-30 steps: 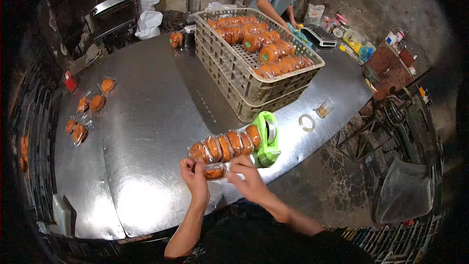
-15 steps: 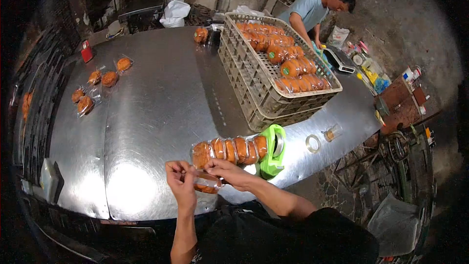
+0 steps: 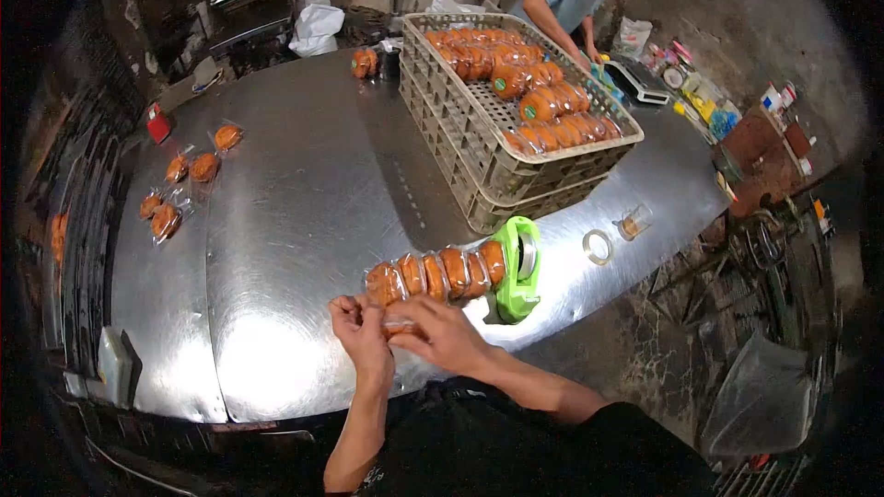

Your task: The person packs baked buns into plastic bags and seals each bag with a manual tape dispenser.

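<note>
a small wrapped bun (image 3: 398, 324) sits between the two hands, just in from the table's near edge and partly hidden by the fingers. for a neat job on that packet, i'd draw the loose film snug from its end, press only lightly so the soft bun doesn't flatten, and work with the fingertips rather than the palms; a hard tug could split the thin film. the left hand (image 3: 364, 331) is closed in a pinch at the packet's left end, thumb against the fingers, seemingly on the film, its forearm coming up almost straight from below. the right hand (image 3: 447, 336) comes in on a slant from the lower right, palm mostly down, fingers curled over the packet's other side in a light grasp; how firmly it presses i can't tell. just beyond them lies a row of wrapped buns (image 3: 437, 274), its right end beside the green tape dispenser (image 3: 520, 299). farther out on the metal table (image 3: 285, 221), a ring (image 3: 598, 247) and a glass (image 3: 635, 222) lie toward the right-hand edge, loose packets (image 3: 203, 167) toward the left edge, and a crate (image 3: 571, 155) of wrapped buns stands toward the far edge.
</note>
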Motion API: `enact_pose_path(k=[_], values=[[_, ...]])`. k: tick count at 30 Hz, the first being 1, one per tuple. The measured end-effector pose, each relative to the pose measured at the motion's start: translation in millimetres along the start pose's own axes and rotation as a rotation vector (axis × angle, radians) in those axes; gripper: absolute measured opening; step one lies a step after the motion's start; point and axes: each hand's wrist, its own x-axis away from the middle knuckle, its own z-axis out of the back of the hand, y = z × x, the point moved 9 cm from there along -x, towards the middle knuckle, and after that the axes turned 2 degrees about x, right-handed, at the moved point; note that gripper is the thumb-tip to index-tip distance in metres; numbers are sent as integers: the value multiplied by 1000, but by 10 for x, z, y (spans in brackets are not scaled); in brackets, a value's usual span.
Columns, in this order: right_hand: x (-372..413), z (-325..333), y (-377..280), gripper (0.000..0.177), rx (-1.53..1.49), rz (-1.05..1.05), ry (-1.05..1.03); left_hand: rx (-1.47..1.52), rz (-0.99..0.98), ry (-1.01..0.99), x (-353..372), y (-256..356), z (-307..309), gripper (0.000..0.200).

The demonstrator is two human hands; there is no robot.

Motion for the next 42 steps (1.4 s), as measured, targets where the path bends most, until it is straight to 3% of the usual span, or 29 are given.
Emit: enact_pose_path(k=[5,7,9,13,14,15,17,19,20,23,25,26,27,29,31,33,35,36,39,41,42], values=[[524,748,316,31,384,24,336,-33,10,-114,30,-37,-259,32],[915,1187,654,32,557,-253,595,-58,41,-129,-13,-108,-290,31],[1160,1324,976,30,776,-388,626,-37,76,-162,20,-104,-394,31],[1564,1307,1976,36,226,-690,820,28,74,-226,88,-141,-487,31],[1485,1353,1841,39,160,-704,838,26,69,-208,102,-145,-446,31],[1413,1402,1889,39,329,-689,740,0,59,-204,103,-141,-400,31],[1359,1264,2248,40,-40,-813,613,-55,52,-202,133,-174,-293,31],[1254,1330,2234,40,27,-841,660,-54,78,-195,135,-240,-213,31],[1249,1427,2271,37,239,-713,778,-48,92,-192,125,-269,-204,31],[1141,1465,1370,31,425,-494,877,-83,158,-215,121,-317,-193,30],[1432,1272,1269,31,345,-566,834,-77,129,-224,83,-269,-211,29],[1769,1041,1757,31,6,-785,843,-78,119,-219,60,-280,-208,29],[1922,770,1842,28,-338,-1104,839,-79,113,-223,51,-293,-217,29],[1654,441,1759,27,-465,-952,676,-87,125,-229,12,-339,-259,28],[998,470,898,21,12,-478,534,-119,114,-211,-9,-419,-212,27],[584,374,285,16,-2,-200,529,-82,161,-189,9,-464,-198,26],[369,199,166,13,110,-124,432,-40,223,-137,56,-425,-214,25],[331,140,211,14,207,-105,423,-78,145,-168,51,-321,-232,26],[313,65,584,20,-323,-284,470,-171,-32,-239,61,-48,-227,30],[301,-220,788,21,-675,-559,111,-198,-68,-317,65,78,-197,30],[284,-221,733,17,-536,-556,29,-197,-58,-254,76,144,-67,30]])
